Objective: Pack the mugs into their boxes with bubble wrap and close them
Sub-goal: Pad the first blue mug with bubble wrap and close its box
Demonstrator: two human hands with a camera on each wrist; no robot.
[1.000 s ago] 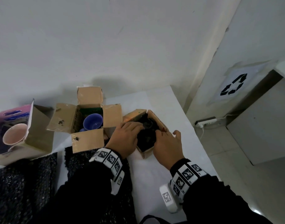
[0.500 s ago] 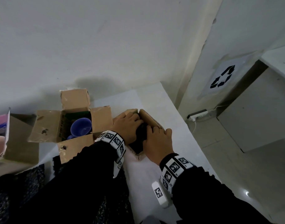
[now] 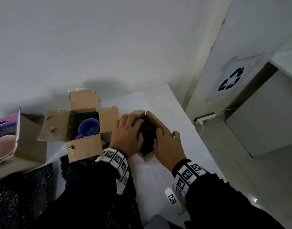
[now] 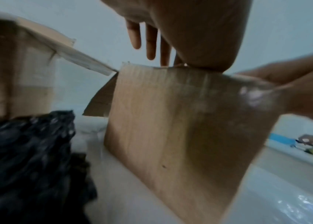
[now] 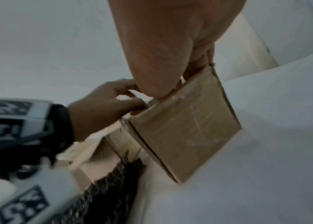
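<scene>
A small cardboard box (image 3: 156, 120) stands mid-table with black bubble wrap (image 3: 147, 139) filling its opening; no mug shows inside. My left hand (image 3: 133, 128) lies over the box's left side, its straight fingers (image 4: 150, 42) pressing on the wrap. My right hand (image 3: 165, 134) grips the right flap, fingers inside and thumb outside. The wrist views show the box's side (image 4: 180, 121) and its right wall (image 5: 186, 121). A blue mug (image 3: 89, 128) sits in an open box (image 3: 82, 146) to the left. A pink mug (image 3: 2, 147) sits in another box (image 3: 29, 146) at far left.
Sheets of black bubble wrap (image 3: 18, 195) lie along the near table edge under my left arm. The white table (image 3: 158, 176) ends just right of the small box; a power strip (image 3: 206, 117) lies on the floor beyond. A wall stands close behind.
Both hands stay on the small box. My left fingers have slid further over the opening onto the wrap, and the right fingers have closed in over the flap.
</scene>
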